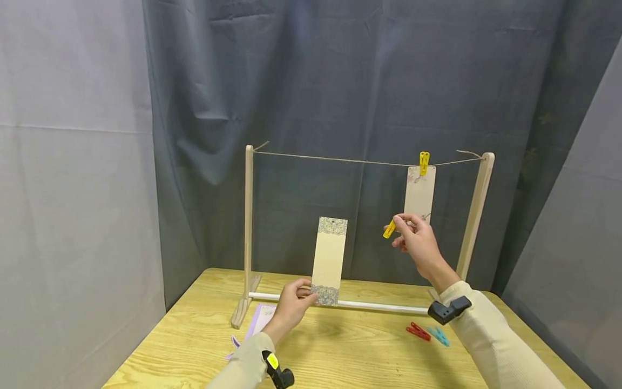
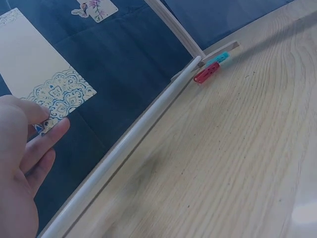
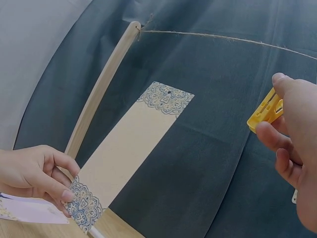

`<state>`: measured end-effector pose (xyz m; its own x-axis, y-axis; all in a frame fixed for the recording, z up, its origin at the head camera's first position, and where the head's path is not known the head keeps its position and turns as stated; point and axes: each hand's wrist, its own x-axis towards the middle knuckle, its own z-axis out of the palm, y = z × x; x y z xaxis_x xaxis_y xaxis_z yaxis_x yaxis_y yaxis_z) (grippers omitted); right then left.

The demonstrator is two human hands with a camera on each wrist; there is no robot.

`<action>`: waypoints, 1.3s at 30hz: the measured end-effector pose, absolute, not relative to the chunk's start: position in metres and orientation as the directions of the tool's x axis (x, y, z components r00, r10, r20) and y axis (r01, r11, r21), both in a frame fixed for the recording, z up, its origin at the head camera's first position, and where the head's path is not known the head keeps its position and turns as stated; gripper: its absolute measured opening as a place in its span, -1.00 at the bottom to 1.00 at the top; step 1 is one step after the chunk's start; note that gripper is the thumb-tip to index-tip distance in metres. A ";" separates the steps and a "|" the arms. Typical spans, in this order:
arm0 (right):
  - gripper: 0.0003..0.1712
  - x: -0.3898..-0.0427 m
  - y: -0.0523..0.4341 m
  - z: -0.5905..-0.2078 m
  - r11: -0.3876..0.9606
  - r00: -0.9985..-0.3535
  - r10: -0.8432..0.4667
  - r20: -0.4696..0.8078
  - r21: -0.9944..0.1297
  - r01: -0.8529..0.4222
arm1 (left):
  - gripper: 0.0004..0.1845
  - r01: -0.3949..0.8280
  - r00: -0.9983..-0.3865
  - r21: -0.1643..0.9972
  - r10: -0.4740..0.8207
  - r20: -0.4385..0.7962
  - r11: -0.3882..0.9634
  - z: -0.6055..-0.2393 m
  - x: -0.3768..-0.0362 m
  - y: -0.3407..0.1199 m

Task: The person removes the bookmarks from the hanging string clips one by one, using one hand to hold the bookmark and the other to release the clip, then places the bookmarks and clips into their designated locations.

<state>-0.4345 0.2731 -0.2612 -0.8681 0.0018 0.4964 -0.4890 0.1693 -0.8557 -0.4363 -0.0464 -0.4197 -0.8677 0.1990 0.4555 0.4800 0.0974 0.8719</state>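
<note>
L hand (image 1: pixel 291 302) pinched the bookmark (image 1: pixel 330 259) upright by its bottom edge, below the twine (image 1: pixel 340 160); R hand (image 1: pixel 417 240) pinched a yellow peg (image 1: pixel 389 229). Best: lift bookmark's top to twine, squeeze peg wide, clip squarely.

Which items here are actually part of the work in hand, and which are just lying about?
In use:
- patterned card, pinched at its bottom by the left hand
- yellow clothespin, held by the right hand
- twine line on the wooden frame

Lying about:
- red clothespin
- blue clothespin
- cards on the table
- card already hung
</note>
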 end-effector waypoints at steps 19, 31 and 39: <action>-0.58 -0.439 0.279 -0.286 0.163 -0.876 0.049 0.480 -0.869 -0.468 | -0.62 0.438 -0.887 0.897 0.197 0.419 0.064 -0.433 -0.431 -0.061; -0.72 -0.436 0.288 -0.304 0.070 -0.877 0.066 0.476 -0.879 -0.472 | -0.61 0.419 -0.895 0.904 0.205 0.395 0.087 -0.434 -0.427 -0.078; -0.53 -0.426 0.293 -0.315 0.144 -0.890 0.044 0.454 -0.884 -0.444 | -0.58 0.421 -0.892 0.902 0.224 0.393 0.094 -0.436 -0.419 -0.091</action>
<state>-0.4261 0.2931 -0.3147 -0.8898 0.0441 0.4542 -0.4442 0.1443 -0.8842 -0.4191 -0.0905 -0.4362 -0.8918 0.2244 0.3928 0.4209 0.0936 0.9022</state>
